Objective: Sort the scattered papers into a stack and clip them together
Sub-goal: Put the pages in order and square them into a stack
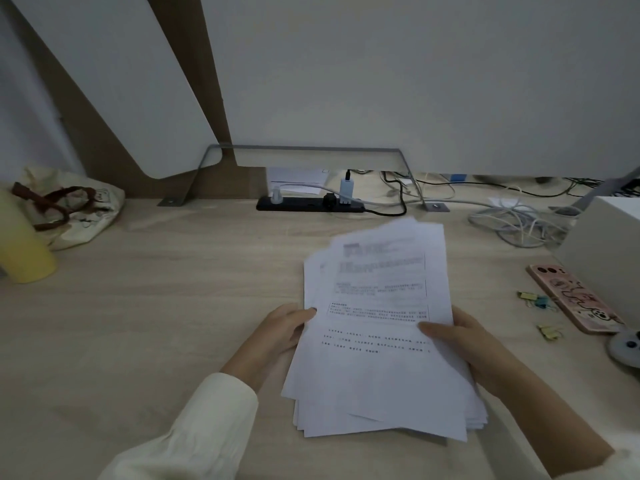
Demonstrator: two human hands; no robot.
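A loose stack of printed white papers [379, 327] is held over the wooden desk [173, 306], its sheets fanned and uneven at both ends. My left hand [280, 332] grips the stack's left edge, thumb on top. At the right edge my right hand [460, 344] holds it too, thumb lying across the top sheet. Several small binder clips lie on the desk to the right: a yellow and blue cluster [536, 300] and a separate yellow clip [550, 331].
A phone in a pink case [575, 299] lies right of the clips, beside a white box [602, 251]. A black power strip [310, 203] and tangled cables [516, 220] sit at the back. A cloth bag [69, 209] and yellow object [20, 247] are far left.
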